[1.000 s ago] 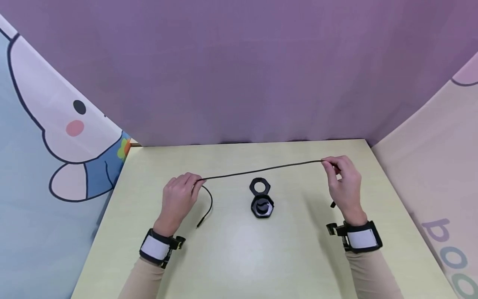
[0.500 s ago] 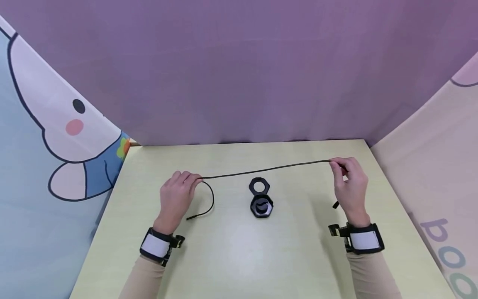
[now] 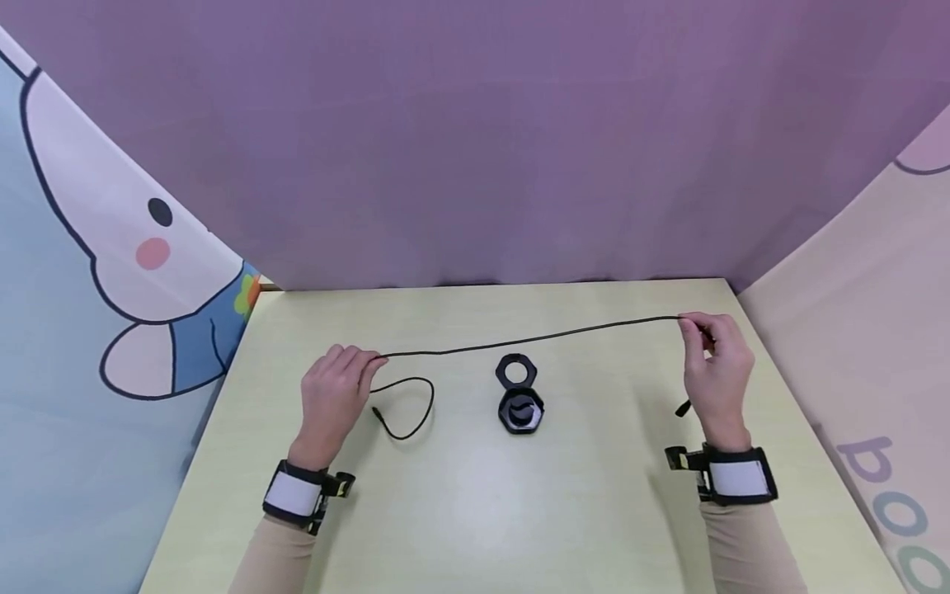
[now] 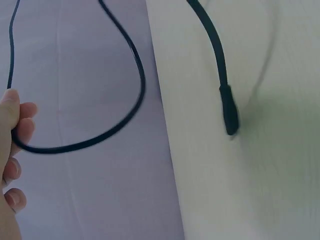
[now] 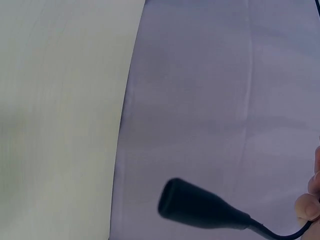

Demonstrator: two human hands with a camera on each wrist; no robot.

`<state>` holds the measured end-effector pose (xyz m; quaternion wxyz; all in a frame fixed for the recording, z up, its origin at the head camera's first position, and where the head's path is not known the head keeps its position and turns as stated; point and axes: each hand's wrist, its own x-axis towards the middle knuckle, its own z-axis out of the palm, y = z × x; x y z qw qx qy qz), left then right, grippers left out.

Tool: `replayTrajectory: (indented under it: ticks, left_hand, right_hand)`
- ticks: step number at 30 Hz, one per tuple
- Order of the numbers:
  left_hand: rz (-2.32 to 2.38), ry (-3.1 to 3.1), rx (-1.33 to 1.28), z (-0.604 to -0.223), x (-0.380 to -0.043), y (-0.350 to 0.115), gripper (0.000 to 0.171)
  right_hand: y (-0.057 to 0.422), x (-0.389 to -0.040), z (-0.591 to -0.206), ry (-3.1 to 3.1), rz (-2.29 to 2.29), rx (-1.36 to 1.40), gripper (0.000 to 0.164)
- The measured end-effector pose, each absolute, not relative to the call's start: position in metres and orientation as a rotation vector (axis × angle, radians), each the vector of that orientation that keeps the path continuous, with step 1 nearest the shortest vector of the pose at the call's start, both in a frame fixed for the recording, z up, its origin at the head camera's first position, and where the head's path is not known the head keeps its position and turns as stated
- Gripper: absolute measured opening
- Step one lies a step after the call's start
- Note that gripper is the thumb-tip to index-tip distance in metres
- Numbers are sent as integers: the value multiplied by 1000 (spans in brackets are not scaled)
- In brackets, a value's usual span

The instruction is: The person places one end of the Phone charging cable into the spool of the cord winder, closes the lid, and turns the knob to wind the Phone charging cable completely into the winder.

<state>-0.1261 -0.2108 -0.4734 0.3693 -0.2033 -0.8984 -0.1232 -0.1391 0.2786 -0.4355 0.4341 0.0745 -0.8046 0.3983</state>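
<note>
A thin black cable [image 3: 519, 340] stretches nearly straight between the two hands above the table, sagging slightly. My left hand [image 3: 334, 400] pinches it between thumb and fingers. From there a free length curls in a loop, ending in a slim black connector [image 4: 229, 111] seen in the left wrist view. My right hand [image 3: 718, 375] pinches the cable further along, higher on the right. A short tail hangs below it with a thicker black plug [image 5: 200, 205], which fills the lower part of the right wrist view. That plug's open end faces left; its exact type cannot be told.
Between the hands, a small black hexagonal case [image 3: 521, 411] lies on the pale table [image 3: 475, 511], its ring-shaped lid [image 3: 515, 371] flipped back. A purple cloth [image 3: 475, 148] rises behind the table, with printed cloths at both sides.
Both hands have moved apart, the right one further right and the left one slightly left. The cable span between them is longer. The left free end has swung into a wider loop.
</note>
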Motion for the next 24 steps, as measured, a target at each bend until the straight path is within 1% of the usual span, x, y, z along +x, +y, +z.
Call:
replayTrajectory:
  ticks: [4,7,18,24]
  left_hand:
    - [-330,-2311,-516,-477,-127,-215,23]
    - [-328,-2300,-517,-479,-128,-216,18]
    - [-306,-2313,-509,-488,-128,-216,14]
    - [-339,-2363,-487,-495,-127,-213,10]
  right_hand:
    - [288,-143,-444,-1998,994,156,7]
    - [290,-145,-446,-1986,998,123,6]
    - [294,-144,-448,-1970,1010,58,7]
    - [281,-137,-441,-1969,1047,86,6]
